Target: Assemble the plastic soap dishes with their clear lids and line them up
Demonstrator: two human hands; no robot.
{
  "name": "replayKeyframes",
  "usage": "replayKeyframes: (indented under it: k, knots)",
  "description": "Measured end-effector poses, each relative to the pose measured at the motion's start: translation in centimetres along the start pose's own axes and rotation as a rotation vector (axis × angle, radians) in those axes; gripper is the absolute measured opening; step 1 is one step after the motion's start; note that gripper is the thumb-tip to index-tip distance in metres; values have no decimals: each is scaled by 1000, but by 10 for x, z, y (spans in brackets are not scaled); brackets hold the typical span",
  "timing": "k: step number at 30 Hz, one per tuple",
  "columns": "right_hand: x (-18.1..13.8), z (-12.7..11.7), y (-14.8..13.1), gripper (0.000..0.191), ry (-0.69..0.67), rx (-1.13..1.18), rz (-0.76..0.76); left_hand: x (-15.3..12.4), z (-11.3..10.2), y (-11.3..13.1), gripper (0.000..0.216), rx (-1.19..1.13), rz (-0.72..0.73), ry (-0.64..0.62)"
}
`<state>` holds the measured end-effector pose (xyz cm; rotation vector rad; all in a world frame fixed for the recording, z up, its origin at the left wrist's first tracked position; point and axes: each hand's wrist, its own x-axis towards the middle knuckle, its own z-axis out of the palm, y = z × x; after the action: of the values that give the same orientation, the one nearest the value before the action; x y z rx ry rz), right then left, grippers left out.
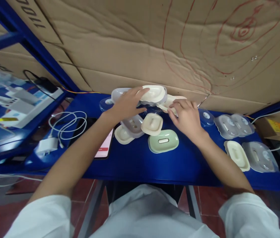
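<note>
At the back of the blue table, my left hand (128, 103) reaches over a pile of small plastic trays. Its fingers are spread, with the tips touching a cream tray (155, 93) that lies in a clear plastic shell. My right hand (186, 115) has its fingers bent around the edge of a second cream tray (166, 105), partly hidden by the hand. Between and below the hands lie a small cream lid (152, 124), a light green dish (163, 141) with a white oval piece in it, a translucent case (134, 125) and another cream dish (123, 135).
A phone (105, 145) lies beneath my left forearm. Left of it are a white charger (48, 145) with coiled cable and a power strip (25, 102). To the right sit clear cases (234, 125) and a cream dish (237, 155). A cardboard wall (120, 49) closes the back.
</note>
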<state>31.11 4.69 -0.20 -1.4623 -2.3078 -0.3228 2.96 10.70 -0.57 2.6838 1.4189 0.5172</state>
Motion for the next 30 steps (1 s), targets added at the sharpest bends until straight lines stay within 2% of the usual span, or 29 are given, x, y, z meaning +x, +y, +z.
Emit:
replayKeyframes:
  k: [2,5,7,10,13,15,17,20,24,30]
  knots:
    - [22,0,0,37,-84,-32,77,23,0,-3,81,-27,15,-34]
    - [38,2,1,43,-129,61,57,39,1,-2,72,-71,-31,-46]
    - [41,3,2,44,-103,167,31,37,4,-1,67,-72,-47,-31]
    - [41,6,-1,35,-18,234,48,30,11,-5,61,-102,-35,27]
    - [41,13,-8,31,-81,231,-92,28,15,-14,55,-260,33,128]
    - [40,22,-15,34,-138,207,-195,29,16,-20,52,-346,80,177]
    - [40,30,-20,42,-128,146,-204,31,17,-24,50,-365,103,201]
    - [38,35,-22,48,-106,60,-169,31,19,-24,51,-323,107,211]
    - [35,30,-18,41,-110,29,-160,29,22,-18,50,-248,48,212]
    - [28,29,-13,43,-117,-3,-240,30,28,-13,43,-227,53,191]
